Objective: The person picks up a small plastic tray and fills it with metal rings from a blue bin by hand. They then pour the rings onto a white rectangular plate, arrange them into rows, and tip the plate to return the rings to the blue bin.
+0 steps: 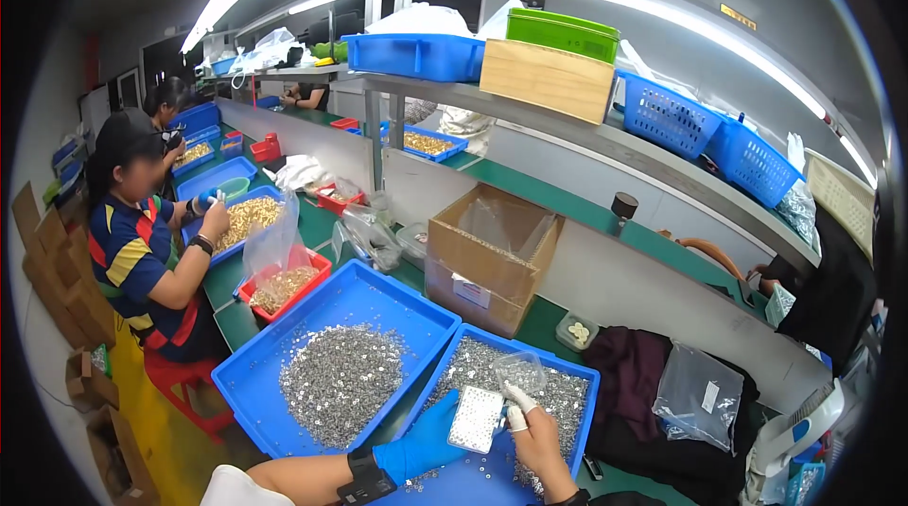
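My left hand, in a blue glove, grips a small white plate by its left side. Rows of tiny round pieces or holes cover the plate. Close to the plate's right edge is my right hand, with white covers on its fingertips and its fingers bent. What those fingers hold, if anything, is hidden. Just beyond them a small clear plastic container lies over the silver pieces; whether they touch it I cannot tell. Both hands are above a blue tray strewn with small silver metal parts.
To the left, a larger blue tray holds a heap of silver ring-shaped parts. Behind stand a cardboard box and a red bin with gold parts. Dark cloth and a clear bag lie right. Co-workers sit left.
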`<state>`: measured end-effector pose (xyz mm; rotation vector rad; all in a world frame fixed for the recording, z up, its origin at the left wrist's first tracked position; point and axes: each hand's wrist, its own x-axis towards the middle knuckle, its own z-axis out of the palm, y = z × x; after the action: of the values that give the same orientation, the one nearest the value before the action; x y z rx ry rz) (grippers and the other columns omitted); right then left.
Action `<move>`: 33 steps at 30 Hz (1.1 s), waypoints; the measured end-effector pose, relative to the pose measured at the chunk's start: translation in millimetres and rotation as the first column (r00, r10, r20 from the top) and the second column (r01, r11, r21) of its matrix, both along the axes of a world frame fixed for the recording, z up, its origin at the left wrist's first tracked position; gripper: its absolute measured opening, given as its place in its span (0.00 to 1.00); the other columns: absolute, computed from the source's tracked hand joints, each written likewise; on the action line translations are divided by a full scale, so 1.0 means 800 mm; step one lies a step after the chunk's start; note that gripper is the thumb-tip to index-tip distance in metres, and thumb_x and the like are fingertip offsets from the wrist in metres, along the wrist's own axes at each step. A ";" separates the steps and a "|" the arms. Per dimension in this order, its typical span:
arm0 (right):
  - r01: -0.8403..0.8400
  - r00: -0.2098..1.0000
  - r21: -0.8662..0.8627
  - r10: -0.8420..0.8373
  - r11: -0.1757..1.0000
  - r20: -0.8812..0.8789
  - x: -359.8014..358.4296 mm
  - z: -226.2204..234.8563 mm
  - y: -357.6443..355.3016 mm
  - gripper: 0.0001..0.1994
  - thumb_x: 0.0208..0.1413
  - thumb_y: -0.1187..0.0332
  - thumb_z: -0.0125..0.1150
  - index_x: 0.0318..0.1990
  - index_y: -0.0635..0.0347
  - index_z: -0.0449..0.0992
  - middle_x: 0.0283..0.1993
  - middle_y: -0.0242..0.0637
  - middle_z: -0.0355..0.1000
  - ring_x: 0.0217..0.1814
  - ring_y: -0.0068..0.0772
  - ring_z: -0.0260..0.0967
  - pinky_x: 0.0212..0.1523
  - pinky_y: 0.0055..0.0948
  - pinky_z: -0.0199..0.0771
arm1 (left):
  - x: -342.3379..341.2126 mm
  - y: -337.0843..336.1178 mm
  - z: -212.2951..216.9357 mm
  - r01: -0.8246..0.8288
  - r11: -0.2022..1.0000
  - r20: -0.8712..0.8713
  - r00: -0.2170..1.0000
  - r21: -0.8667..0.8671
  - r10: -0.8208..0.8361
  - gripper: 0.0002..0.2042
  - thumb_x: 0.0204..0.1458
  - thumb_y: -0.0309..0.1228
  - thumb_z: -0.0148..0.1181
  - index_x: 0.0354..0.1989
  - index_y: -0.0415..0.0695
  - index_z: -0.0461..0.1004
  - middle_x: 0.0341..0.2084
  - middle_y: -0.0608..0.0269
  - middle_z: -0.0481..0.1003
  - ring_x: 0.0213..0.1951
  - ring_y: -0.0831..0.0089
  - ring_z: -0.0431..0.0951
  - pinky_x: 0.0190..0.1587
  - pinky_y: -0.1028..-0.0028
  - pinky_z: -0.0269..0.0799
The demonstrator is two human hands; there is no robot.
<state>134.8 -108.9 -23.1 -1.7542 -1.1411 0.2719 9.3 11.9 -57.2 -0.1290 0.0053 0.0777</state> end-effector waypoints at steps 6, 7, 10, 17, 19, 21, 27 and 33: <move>0.018 0.996 -0.108 -0.027 0.994 -0.080 -0.003 -0.001 0.008 0.15 0.55 0.68 0.49 0.50 0.59 0.68 0.36 0.45 0.71 0.36 0.39 0.70 0.38 0.31 0.68 | 0.001 0.012 -0.012 -0.026 0.991 0.063 0.998 0.132 0.018 0.24 0.59 0.44 0.33 0.55 0.38 0.58 0.49 0.50 0.66 0.48 0.58 0.69 0.52 0.61 0.64; 0.019 1.000 -0.071 -0.018 0.997 0.010 0.002 -0.005 0.011 0.15 0.56 0.69 0.47 0.51 0.59 0.68 0.31 0.40 0.71 0.32 0.32 0.69 0.35 0.28 0.68 | 0.002 0.011 -0.011 -0.042 0.985 0.078 0.997 0.167 0.029 0.23 0.59 0.44 0.34 0.54 0.39 0.59 0.48 0.51 0.67 0.47 0.58 0.70 0.51 0.61 0.66; 0.017 0.994 -0.054 -0.011 0.998 0.108 0.002 -0.015 0.012 0.15 0.57 0.69 0.45 0.51 0.59 0.68 0.27 0.37 0.70 0.28 0.26 0.68 0.32 0.26 0.68 | 0.004 0.009 0.008 -0.070 0.983 -0.088 0.992 0.169 0.086 0.23 0.59 0.44 0.34 0.54 0.39 0.59 0.48 0.53 0.67 0.49 0.61 0.69 0.52 0.62 0.64; 0.022 0.969 0.033 -0.014 0.999 -0.245 0.013 -0.025 0.017 0.16 0.60 0.64 0.41 0.51 0.59 0.67 0.31 0.39 0.72 0.28 0.26 0.69 0.32 0.26 0.69 | 0.008 0.012 -0.009 -0.036 0.996 0.053 0.998 0.077 0.032 0.22 0.59 0.43 0.34 0.54 0.39 0.60 0.47 0.51 0.67 0.48 0.59 0.69 0.51 0.61 0.64; 0.040 0.943 0.076 -0.012 0.996 -0.332 0.020 -0.015 0.027 0.17 0.61 0.61 0.39 0.51 0.60 0.67 0.33 0.38 0.73 0.28 0.23 0.69 0.32 0.23 0.70 | 0.007 0.009 -0.002 -0.075 0.975 -0.115 0.988 0.207 0.101 0.22 0.59 0.43 0.34 0.52 0.39 0.61 0.46 0.51 0.68 0.46 0.59 0.70 0.47 0.62 0.67; 0.049 0.923 0.093 -0.009 0.994 -0.384 0.025 -0.001 0.042 0.18 0.61 0.59 0.39 0.51 0.60 0.67 0.34 0.38 0.73 0.28 0.22 0.68 0.31 0.22 0.70 | 0.007 0.010 0.003 -0.082 0.980 -0.079 0.992 0.179 0.097 0.22 0.59 0.43 0.34 0.53 0.38 0.60 0.47 0.50 0.67 0.47 0.57 0.69 0.49 0.61 0.66; 0.086 0.834 0.154 0.014 0.984 -0.552 0.023 0.018 0.074 0.20 0.62 0.57 0.37 0.49 0.62 0.68 0.36 0.39 0.73 0.28 0.20 0.68 0.31 0.19 0.69 | 0.005 0.031 0.031 -0.196 0.937 0.021 0.980 0.289 0.198 0.22 0.60 0.42 0.32 0.53 0.38 0.60 0.47 0.50 0.67 0.45 0.59 0.70 0.47 0.62 0.68; 0.087 0.804 0.221 0.062 0.971 -0.591 0.016 -0.001 0.086 0.21 0.62 0.56 0.36 0.48 0.64 0.68 0.36 0.39 0.73 0.29 0.20 0.68 0.31 0.18 0.69 | -0.004 0.027 0.048 -0.241 0.947 -0.068 0.963 0.213 0.260 0.20 0.60 0.40 0.33 0.52 0.38 0.60 0.46 0.50 0.67 0.44 0.59 0.71 0.47 0.61 0.69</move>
<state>147.9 -40.0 -23.5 -1.3159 -0.6631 0.6070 6.5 33.5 -18.8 0.0803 0.0761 0.3383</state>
